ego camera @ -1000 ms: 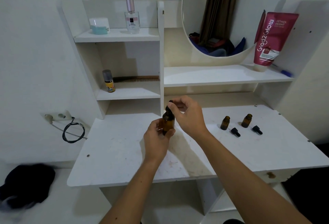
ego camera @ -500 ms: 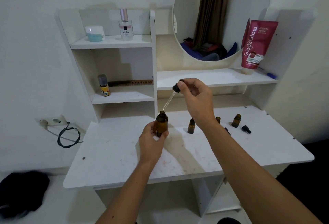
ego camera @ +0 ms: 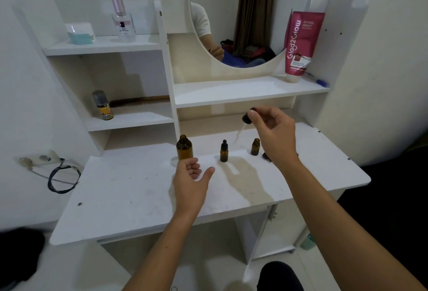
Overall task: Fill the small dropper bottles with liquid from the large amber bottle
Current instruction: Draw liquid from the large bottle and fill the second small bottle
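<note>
The large amber bottle [ego camera: 184,148] stands uncapped on the white desk [ego camera: 129,188], left of centre. My left hand [ego camera: 191,178] hovers just in front of it, fingers apart, holding nothing. My right hand [ego camera: 272,133] pinches the black bulb of the dropper [ego camera: 243,126], its glass tube slanting down-left in the air. The tube's tip hangs between a capped small dropper bottle [ego camera: 223,151] and an uncapped small bottle [ego camera: 255,146]. A loose black dropper cap [ego camera: 266,156] shows partly behind my right wrist.
Shelves rise at the back of the desk, holding a perfume bottle [ego camera: 122,22], a small jar [ego camera: 80,33], a yellow-labelled bottle [ego camera: 103,105] and a pink tube [ego camera: 301,43]. A round mirror [ego camera: 250,13] hangs above. A black cable [ego camera: 61,178] dangles at the left wall.
My left hand let go of the large amber bottle, which now stands on the desk. My right hand carried the dropper to the right, over the small bottles.
</note>
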The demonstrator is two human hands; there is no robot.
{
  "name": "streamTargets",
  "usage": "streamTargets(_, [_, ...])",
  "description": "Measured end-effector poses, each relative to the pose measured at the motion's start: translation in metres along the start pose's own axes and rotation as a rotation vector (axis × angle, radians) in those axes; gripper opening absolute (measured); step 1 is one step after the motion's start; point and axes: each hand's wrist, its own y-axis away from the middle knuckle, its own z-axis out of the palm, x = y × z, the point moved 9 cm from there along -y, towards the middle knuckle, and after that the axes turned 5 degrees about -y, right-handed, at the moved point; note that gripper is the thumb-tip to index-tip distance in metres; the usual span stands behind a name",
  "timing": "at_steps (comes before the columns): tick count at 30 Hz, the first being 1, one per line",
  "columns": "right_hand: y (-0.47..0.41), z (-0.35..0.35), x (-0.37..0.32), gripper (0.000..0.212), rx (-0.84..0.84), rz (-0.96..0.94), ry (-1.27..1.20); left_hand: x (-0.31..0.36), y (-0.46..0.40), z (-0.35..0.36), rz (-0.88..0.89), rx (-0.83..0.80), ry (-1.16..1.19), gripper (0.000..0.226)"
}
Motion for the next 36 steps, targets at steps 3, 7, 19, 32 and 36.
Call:
streamTargets(3, [-0.002, -0.026, 0.010, 0.017, 0.045, 0.023, 0.008, 0.011, 0.010, 0.037, 0.024, -0.113, 0.016, 0.044])
streamTargets(7, [-0.008, -0.050, 0.020, 0.016, 0.102, 0.045, 0.055, 0.028, 0.020, 0.085, 0.069, -0.262, 0.015, 0.050])
streamTargets(19, [-0.032, -0.053, 0.044, 0.014, 0.076, 0.001, 0.089, 0.042, -0.007, 0.163, 0.104, -0.327, -0.086, 0.064])
streamTargets(32, [-0.030, -0.027, 0.074, 0.005, -0.001, 0.033, 0.162, 0.043, -0.032, 0.175, 0.232, -0.281, -0.088, 0.025])
streamTargets(36, [-0.030, -0.030, 0.077, 0.003, 0.004, 0.063, 0.144, 0.042, -0.032, 0.176, 0.238, -0.277, -0.080, 0.025])
